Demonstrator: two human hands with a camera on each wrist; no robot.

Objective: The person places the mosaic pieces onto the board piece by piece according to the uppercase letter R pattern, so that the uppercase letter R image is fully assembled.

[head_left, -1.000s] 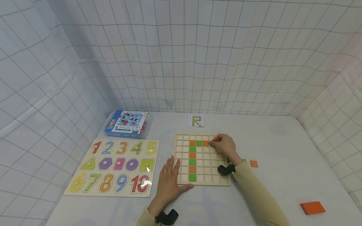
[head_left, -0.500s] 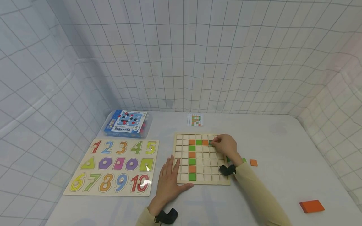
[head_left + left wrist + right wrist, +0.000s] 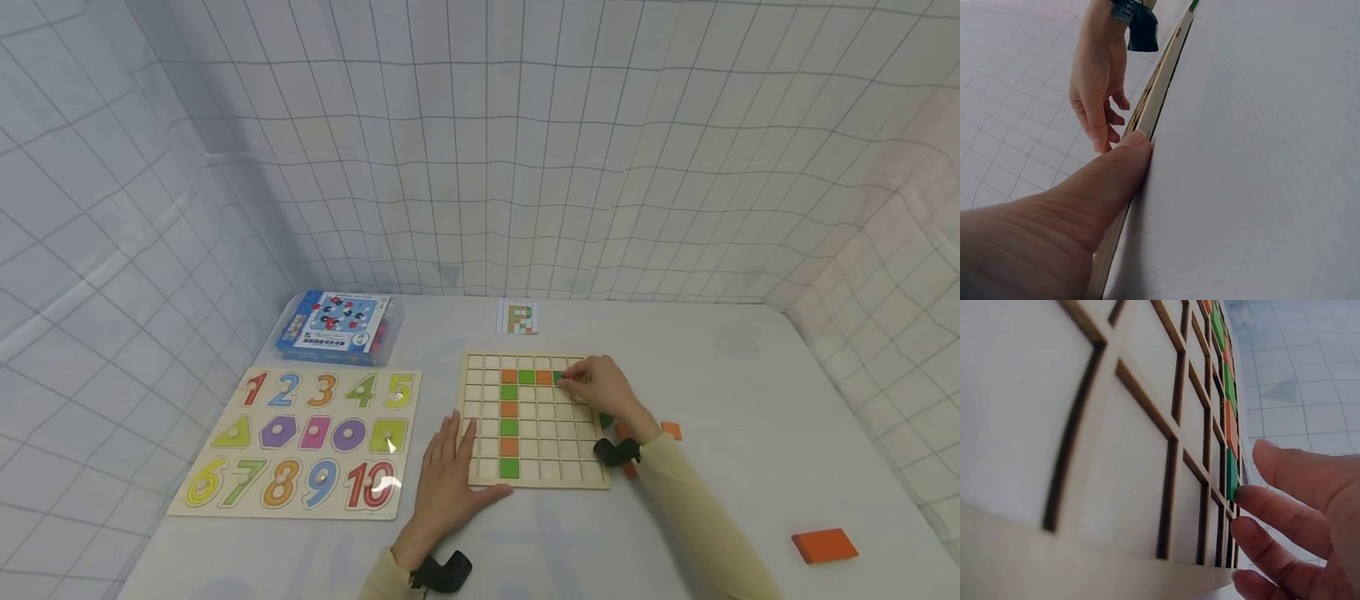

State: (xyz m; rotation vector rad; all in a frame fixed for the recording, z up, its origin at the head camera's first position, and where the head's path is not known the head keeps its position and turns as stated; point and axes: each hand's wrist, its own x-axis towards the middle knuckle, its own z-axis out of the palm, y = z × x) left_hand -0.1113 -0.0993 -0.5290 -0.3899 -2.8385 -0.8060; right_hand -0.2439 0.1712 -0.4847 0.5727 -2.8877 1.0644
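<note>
A wooden grid board (image 3: pixel 540 483) lies on the table, with orange and green square tiles forming a column and a short row along its upper part. At the row's right end is a green tile (image 3: pixel 1231 475), partly covered by fingers in the head view. My right hand (image 3: pixel 606 390) is over the board's upper right; its index fingertip touches or nearly touches that tile, while the thumb stands apart. My left hand (image 3: pixel 447 479) rests at the board's lower left, fingers extended on the left side, thumb (image 3: pixel 1119 159) against the front edge.
Loose orange tiles (image 3: pixel 671 431) and a green one (image 3: pixel 605 420) lie right of the board. Behind it is a small pattern card (image 3: pixel 517 317). A number-and-shape puzzle (image 3: pixel 296 442) and a boxed molecule set (image 3: pixel 337 327) occupy the left. An orange block (image 3: pixel 825 546) lies front right.
My right fingertips have drawn slightly rightward, uncovering more of the green tile at the row's end. The right wrist has shifted right too. My left hand has stayed put.
</note>
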